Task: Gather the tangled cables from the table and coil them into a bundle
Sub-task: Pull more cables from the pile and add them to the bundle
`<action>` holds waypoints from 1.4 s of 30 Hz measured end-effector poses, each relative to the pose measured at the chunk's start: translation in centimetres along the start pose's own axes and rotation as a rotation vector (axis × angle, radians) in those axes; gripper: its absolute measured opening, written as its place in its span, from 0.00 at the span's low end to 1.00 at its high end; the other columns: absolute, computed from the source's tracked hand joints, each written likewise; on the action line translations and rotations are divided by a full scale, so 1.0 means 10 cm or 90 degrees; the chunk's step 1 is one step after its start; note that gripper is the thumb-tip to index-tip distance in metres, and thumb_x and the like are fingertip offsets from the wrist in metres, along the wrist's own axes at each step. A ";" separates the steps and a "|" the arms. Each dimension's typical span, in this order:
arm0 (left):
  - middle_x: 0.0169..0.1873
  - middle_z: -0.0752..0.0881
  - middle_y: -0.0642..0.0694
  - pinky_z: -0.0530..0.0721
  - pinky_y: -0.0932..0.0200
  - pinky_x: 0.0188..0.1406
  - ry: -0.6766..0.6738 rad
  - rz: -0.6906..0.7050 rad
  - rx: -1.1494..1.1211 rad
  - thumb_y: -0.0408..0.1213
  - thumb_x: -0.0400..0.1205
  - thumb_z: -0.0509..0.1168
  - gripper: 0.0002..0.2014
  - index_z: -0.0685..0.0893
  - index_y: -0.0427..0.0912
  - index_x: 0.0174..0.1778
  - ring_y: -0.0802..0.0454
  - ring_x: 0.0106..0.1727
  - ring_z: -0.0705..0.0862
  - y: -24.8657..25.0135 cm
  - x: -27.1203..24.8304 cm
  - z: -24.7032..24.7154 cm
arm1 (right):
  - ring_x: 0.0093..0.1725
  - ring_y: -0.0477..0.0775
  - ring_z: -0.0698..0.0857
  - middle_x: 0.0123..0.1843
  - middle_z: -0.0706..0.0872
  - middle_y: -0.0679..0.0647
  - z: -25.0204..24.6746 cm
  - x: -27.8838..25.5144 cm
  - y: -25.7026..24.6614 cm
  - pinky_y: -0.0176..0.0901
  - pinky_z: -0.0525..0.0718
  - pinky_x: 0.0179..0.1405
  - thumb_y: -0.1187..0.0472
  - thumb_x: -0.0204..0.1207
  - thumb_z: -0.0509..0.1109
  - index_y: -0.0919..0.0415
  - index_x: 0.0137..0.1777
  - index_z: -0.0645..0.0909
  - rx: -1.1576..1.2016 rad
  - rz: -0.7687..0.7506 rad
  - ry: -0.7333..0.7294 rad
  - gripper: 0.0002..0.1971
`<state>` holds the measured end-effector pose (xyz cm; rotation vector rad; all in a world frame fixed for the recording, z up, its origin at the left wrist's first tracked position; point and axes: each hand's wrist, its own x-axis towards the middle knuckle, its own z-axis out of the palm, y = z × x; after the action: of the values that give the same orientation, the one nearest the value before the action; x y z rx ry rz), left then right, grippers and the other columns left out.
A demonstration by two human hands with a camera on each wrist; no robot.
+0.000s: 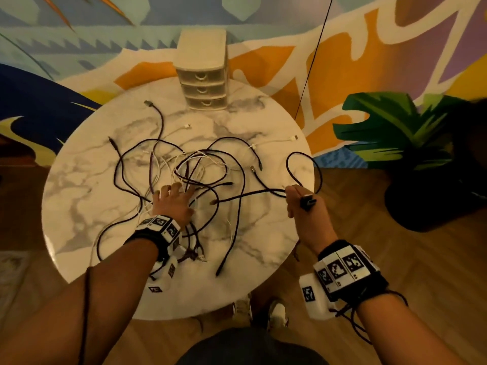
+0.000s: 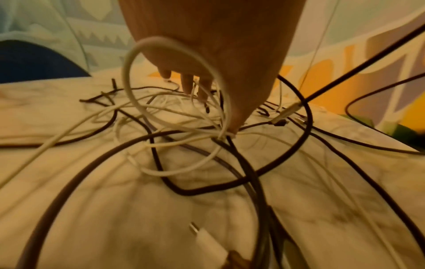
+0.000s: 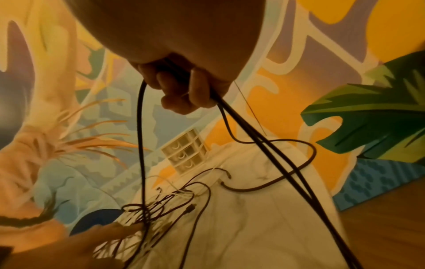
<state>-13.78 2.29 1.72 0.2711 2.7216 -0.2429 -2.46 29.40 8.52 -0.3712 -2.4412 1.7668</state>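
A tangle of dark and white cables (image 1: 195, 169) lies spread over the middle of the round marble table (image 1: 263, 233). My left hand (image 1: 174, 196) rests on the tangle's near side with fingers spread and straight. In the left wrist view the fingertips (image 2: 190, 85) touch the cables, and a white cable loop (image 2: 135, 60) arches in front of the palm. My right hand (image 1: 297, 201) hovers at the table's right edge and grips a black cable (image 1: 253, 193), whose plug (image 1: 308, 202) sticks out of the fist. In the right wrist view the curled fingers (image 3: 181, 91) hold its strands (image 3: 140, 145).
A small beige three-drawer unit (image 1: 203, 83) stands at the table's far edge. A potted plant (image 1: 411, 143) stands on the wooden floor to the right. A thin dark cord (image 1: 313, 56) hangs past the table's far right. My shoes (image 1: 263, 312) are below the near edge.
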 end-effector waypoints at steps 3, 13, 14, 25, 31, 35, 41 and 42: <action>0.70 0.73 0.40 0.52 0.32 0.76 0.127 0.050 0.035 0.53 0.77 0.65 0.21 0.80 0.55 0.67 0.36 0.74 0.63 0.07 -0.21 -0.15 | 0.23 0.40 0.67 0.27 0.71 0.53 -0.12 0.00 0.08 0.31 0.66 0.27 0.59 0.85 0.57 0.58 0.30 0.67 -0.019 0.028 -0.014 0.19; 0.66 0.77 0.43 0.73 0.54 0.61 -0.068 0.212 -0.304 0.47 0.85 0.58 0.19 0.77 0.44 0.69 0.42 0.67 0.77 0.96 -0.46 -0.22 | 0.21 0.39 0.67 0.26 0.69 0.54 -0.14 -0.08 0.03 0.27 0.67 0.24 0.59 0.86 0.57 0.60 0.29 0.68 0.040 0.052 -0.049 0.20; 0.60 0.80 0.41 0.73 0.54 0.57 -0.067 0.189 -0.284 0.46 0.85 0.57 0.16 0.81 0.42 0.63 0.41 0.63 0.78 0.89 -0.41 -0.17 | 0.20 0.39 0.66 0.25 0.69 0.53 -0.19 -0.09 0.04 0.26 0.66 0.22 0.57 0.86 0.57 0.59 0.29 0.68 0.049 0.067 -0.051 0.20; 0.26 0.80 0.51 0.72 0.58 0.31 0.125 0.416 -0.403 0.47 0.84 0.61 0.07 0.80 0.49 0.49 0.57 0.29 0.76 1.32 -0.76 -1.33 | 0.29 0.54 0.71 0.28 0.73 0.54 -1.20 -0.13 0.87 0.43 0.69 0.30 0.44 0.84 0.55 0.59 0.30 0.70 -0.023 0.253 0.241 0.24; 0.22 0.75 0.49 0.67 0.67 0.28 0.283 0.432 -0.648 0.32 0.82 0.64 0.02 0.78 0.43 0.45 0.58 0.25 0.70 2.00 -1.12 -1.85 | 0.29 0.58 0.75 0.30 0.77 0.59 -1.46 -0.49 1.52 0.44 0.70 0.28 0.40 0.83 0.52 0.65 0.34 0.76 -0.067 0.421 0.274 0.30; 0.23 0.73 0.56 0.66 0.70 0.27 0.335 0.401 -0.742 0.32 0.82 0.64 0.04 0.77 0.45 0.44 0.63 0.24 0.69 2.15 -1.10 -2.00 | 0.43 0.61 0.77 0.43 0.78 0.63 -1.54 -0.69 1.92 0.48 0.71 0.43 0.40 0.83 0.50 0.62 0.46 0.75 -0.061 0.533 0.210 0.25; 0.23 0.71 0.52 0.66 0.55 0.26 0.239 0.419 -0.720 0.30 0.79 0.55 0.11 0.79 0.51 0.41 0.51 0.27 0.68 2.47 -1.23 -1.96 | 0.31 0.55 0.76 0.33 0.80 0.56 -1.53 -0.73 2.07 0.50 0.75 0.40 0.39 0.82 0.54 0.55 0.36 0.75 0.057 0.516 0.183 0.23; 0.23 0.72 0.52 0.67 0.55 0.26 0.240 0.426 -0.740 0.30 0.78 0.54 0.12 0.80 0.50 0.41 0.50 0.28 0.69 2.53 -1.26 -1.99 | 0.33 0.55 0.78 0.36 0.82 0.56 -1.53 -0.74 2.05 0.48 0.75 0.39 0.45 0.85 0.54 0.59 0.41 0.77 0.075 0.518 0.135 0.21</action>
<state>-4.09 28.93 21.53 0.8582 2.4080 1.6076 10.91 47.62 -5.58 -1.6203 -2.1536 1.9493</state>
